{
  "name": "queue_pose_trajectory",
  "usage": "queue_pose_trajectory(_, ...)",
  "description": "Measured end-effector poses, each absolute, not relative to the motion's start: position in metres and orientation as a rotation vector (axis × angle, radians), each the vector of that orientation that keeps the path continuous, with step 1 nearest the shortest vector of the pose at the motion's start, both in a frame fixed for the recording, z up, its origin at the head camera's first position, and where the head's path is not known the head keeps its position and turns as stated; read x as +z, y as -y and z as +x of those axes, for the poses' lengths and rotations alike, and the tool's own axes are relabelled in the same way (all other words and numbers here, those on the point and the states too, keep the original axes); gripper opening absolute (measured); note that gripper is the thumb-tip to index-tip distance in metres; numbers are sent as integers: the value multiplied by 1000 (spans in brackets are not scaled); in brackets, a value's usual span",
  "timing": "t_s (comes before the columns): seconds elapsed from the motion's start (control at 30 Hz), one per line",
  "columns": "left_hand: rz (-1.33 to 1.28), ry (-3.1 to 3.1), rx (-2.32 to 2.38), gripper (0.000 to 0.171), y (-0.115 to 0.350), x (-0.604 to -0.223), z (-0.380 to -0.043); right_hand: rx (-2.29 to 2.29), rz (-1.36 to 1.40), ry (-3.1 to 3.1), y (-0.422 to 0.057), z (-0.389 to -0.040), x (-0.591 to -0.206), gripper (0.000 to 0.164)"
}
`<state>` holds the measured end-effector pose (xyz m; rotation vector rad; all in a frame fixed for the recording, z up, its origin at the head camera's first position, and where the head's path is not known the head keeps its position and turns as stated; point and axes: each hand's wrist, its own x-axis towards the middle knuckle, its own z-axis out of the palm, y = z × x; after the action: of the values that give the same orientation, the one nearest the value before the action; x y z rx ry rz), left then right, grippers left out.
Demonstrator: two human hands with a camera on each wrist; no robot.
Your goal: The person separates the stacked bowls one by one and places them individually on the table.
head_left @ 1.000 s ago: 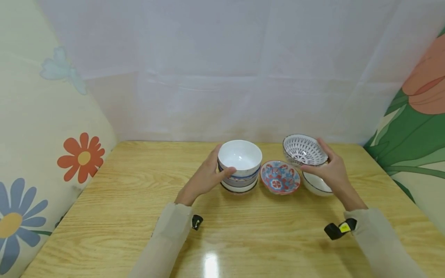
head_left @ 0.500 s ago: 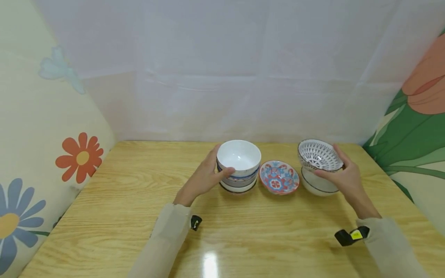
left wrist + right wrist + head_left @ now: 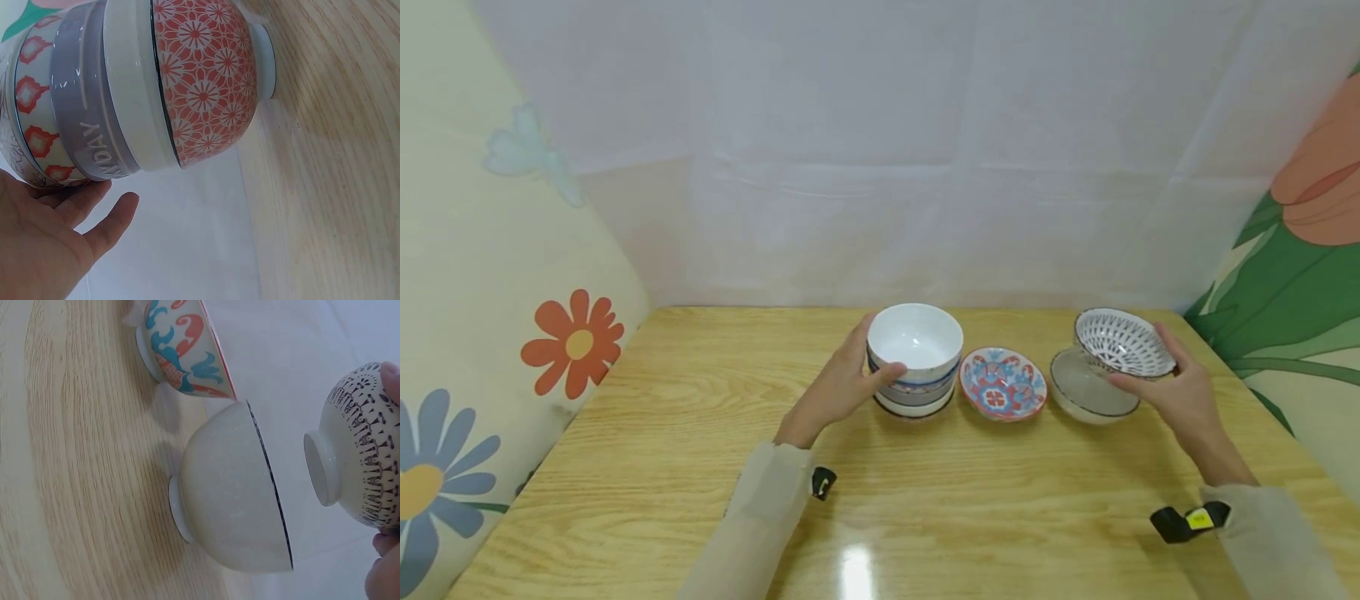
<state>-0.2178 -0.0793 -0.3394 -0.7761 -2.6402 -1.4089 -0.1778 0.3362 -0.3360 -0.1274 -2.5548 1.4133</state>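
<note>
Here, gripping stack [image 3: 919,393] with left hand [image 3: 841,385], black-patterned bowl [image 3: 1120,342] aloft with right hand [image 3: 1182,400], near plain bowl [image 3: 1090,398], with red-rimmed bowl [image 3: 1002,383] between it and stack on counter [image 3: 647,450].

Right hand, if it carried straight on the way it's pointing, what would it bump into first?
Past the black-and-white bowl that the right hand holds, likely the white backdrop. The right wrist view shows that bowl higher than the plain bowl, though depth is hard to judge.
</note>
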Motion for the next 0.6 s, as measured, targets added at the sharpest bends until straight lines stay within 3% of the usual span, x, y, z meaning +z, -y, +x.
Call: queue_pose_trajectory(0.6, -761, 2655, -1411, 110, 81, -339, -215, 1402, -196, 2489, -359, -175, -345, 91)
